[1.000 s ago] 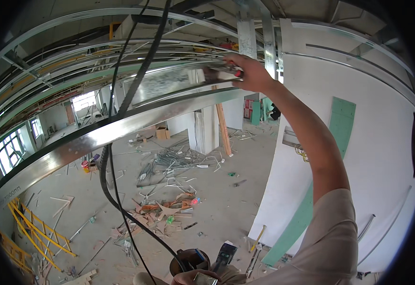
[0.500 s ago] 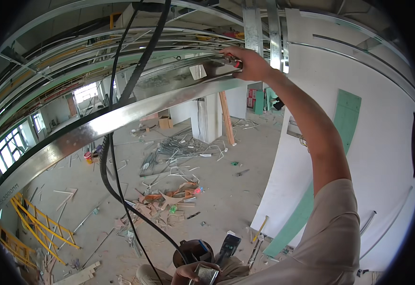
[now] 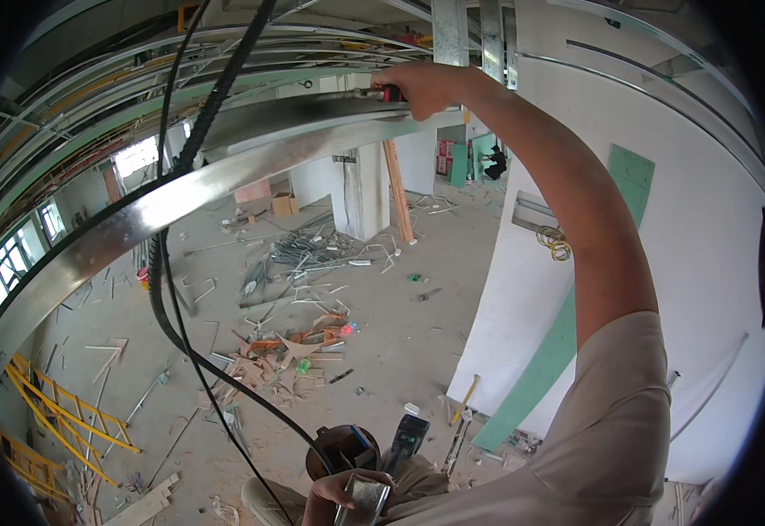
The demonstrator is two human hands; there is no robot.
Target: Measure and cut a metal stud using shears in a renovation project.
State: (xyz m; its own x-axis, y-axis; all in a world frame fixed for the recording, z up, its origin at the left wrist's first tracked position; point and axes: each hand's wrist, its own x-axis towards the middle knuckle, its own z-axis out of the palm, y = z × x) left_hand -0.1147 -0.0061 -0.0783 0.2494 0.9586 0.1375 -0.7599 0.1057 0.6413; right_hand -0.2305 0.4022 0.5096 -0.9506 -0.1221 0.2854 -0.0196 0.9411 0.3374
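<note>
A long shiny metal channel [image 3: 225,180] spans the view from lower left to upper middle. At its far end, my raised right hand [image 3: 431,88] is closed round a red-handled hand tool [image 3: 392,94], which looks like pliers or snips; its jaws are mostly hidden against the channel. Low in front of my body, my left hand [image 3: 334,494] grips a short piece of shiny metal channel [image 3: 365,501]. Just above that hand sit a dark round container [image 3: 321,451] and a black tool [image 3: 410,431], its kind unclear.
A black corrugated cable [image 3: 225,373] and a thinner one hang across the channel. Metal scraps [image 3: 299,250] and board offcuts [image 3: 290,351] litter the floor below. A yellow ladder [image 3: 67,412] lies left. White wall panels [image 3: 505,324] and a green board [image 3: 531,386] stand right.
My right hand and the tool have shifted left and slightly up along the channel. The whole view has swung a little, and the left hand's metal piece shows more.
</note>
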